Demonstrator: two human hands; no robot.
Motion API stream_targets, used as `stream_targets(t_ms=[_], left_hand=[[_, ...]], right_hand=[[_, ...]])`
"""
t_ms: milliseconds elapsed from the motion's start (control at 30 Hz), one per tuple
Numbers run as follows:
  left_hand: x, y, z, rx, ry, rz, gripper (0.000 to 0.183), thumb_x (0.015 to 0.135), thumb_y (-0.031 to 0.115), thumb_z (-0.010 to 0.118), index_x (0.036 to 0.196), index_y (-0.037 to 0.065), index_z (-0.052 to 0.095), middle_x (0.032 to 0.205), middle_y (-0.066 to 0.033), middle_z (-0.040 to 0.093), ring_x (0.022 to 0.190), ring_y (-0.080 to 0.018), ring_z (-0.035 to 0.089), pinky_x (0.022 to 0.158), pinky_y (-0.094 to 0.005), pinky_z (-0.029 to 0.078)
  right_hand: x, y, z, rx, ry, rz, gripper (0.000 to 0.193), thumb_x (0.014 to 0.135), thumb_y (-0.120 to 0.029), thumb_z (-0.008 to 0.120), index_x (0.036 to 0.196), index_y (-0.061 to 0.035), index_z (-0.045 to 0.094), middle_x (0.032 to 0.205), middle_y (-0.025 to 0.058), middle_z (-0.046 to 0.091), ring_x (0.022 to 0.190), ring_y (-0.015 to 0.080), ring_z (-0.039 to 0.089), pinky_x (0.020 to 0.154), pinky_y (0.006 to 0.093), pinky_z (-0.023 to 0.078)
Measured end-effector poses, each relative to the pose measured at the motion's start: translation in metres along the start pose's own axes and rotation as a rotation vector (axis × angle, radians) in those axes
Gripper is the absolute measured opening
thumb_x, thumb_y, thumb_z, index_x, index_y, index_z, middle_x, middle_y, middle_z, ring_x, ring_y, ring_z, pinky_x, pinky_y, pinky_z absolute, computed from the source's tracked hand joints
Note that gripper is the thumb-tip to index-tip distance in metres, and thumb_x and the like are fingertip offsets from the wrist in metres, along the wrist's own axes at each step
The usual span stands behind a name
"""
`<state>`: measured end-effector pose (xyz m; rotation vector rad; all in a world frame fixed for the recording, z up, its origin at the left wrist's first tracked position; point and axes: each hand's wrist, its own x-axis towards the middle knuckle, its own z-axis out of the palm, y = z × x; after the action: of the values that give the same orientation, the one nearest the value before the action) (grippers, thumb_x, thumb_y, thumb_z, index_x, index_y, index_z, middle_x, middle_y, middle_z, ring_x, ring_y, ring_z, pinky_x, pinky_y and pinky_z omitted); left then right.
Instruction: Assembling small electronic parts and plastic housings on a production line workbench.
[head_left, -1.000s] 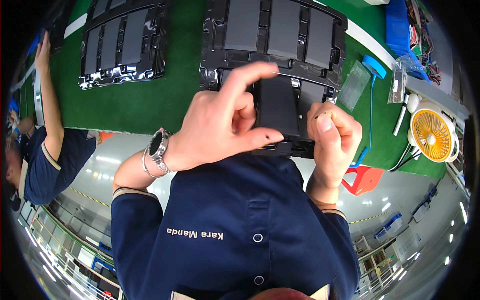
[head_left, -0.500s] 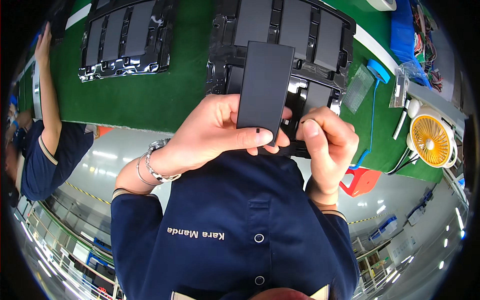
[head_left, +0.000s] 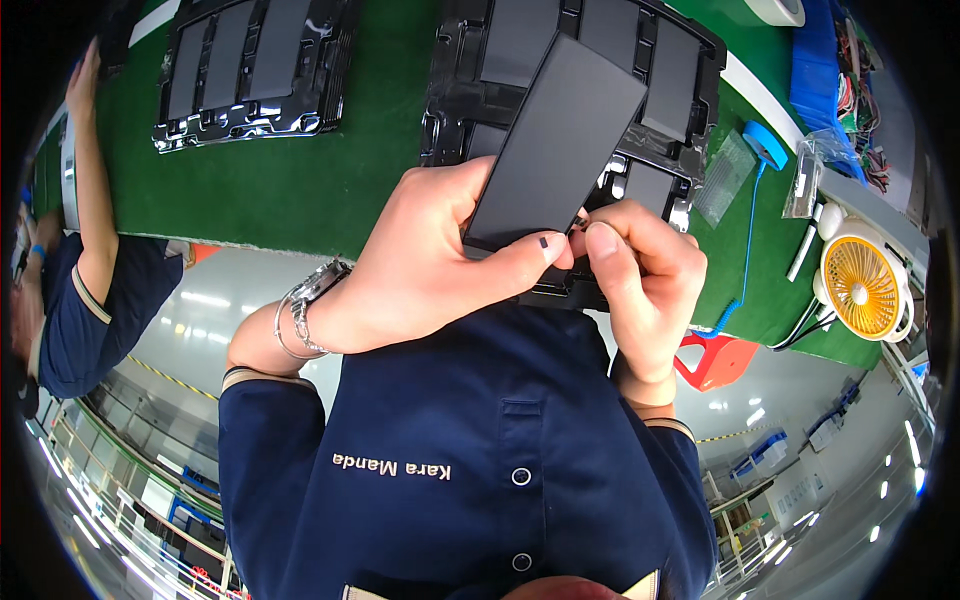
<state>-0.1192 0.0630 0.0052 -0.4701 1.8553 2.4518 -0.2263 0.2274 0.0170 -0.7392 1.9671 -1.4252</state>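
Note:
In my left hand is a flat, dark grey rectangular slab, held tilted with its far end leaning right. A tiny black rectangular piece sits on the tip of my left thumb. My right hand is closed in a pinch at the slab's lower right edge, close to my left thumb. What lies between those right fingertips is too small to make out. Behind the slab, a black moulded plastic tray holds several similar dark slabs in its pockets.
Farther left on the green table stands a stack of black trays with more slabs. To the right are a bubble-wrap sheet, a blue band with a coiled cord, a yellow-and-white fan and a blue bin. A co-worker's arm reaches in at far left.
The slab has tilted, its far end swinging right. My right fingertips have moved left to meet its lower edge by my left thumb, where before they were apart from it.

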Motion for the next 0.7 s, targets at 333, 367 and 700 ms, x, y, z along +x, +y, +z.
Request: stream_targets(t_ms=[333, 367, 700], left_hand=[[0.0025, 0.0020, -0.0007, 0.183, 0.011, 0.106, 0.013, 0.089, 0.001, 0.064, 0.102, -0.002, 0.064, 0.090, -0.0077, 0.072, 0.082, -0.0119, 0.070, 0.075, -0.0256, 0.056], [0.0025, 0.0019, -0.0002, 0.172, 0.018, 0.099, 0.013, 0.089, 0.001, 0.064, 0.102, -0.002, 0.064, 0.090, -0.0078, 0.071, 0.083, -0.0120, 0.069, 0.074, -0.0256, 0.056], [0.0022, 0.0002, 0.0002, 0.161, 0.017, 0.086, 0.013, 0.089, 0.000, 0.064, 0.102, -0.002, 0.064, 0.092, -0.0078, 0.071, 0.084, -0.0129, 0.070, 0.074, -0.0259, 0.057]], right_hand=[[0.0028, 0.0002, 0.0011, 0.015, 0.019, 0.025, 0.015, 0.092, -0.009, 0.063, 0.080, -0.0019, 0.067, 0.056, -0.0045, 0.055, 0.049, -0.0014, 0.042, 0.045, 0.0193, 0.030], [0.0027, 0.0009, 0.0008, 0.016, 0.017, 0.027, 0.015, 0.092, -0.009, 0.063, 0.080, -0.0019, 0.067, 0.056, -0.0047, 0.055, 0.050, -0.0014, 0.042, 0.045, 0.0193, 0.030], [0.0035, 0.0030, 0.0011, 0.011, 0.021, 0.030, 0.015, 0.092, -0.008, 0.064, 0.079, -0.0022, 0.067, 0.054, -0.0049, 0.053, 0.049, -0.0012, 0.041, 0.045, 0.0194, 0.030]])
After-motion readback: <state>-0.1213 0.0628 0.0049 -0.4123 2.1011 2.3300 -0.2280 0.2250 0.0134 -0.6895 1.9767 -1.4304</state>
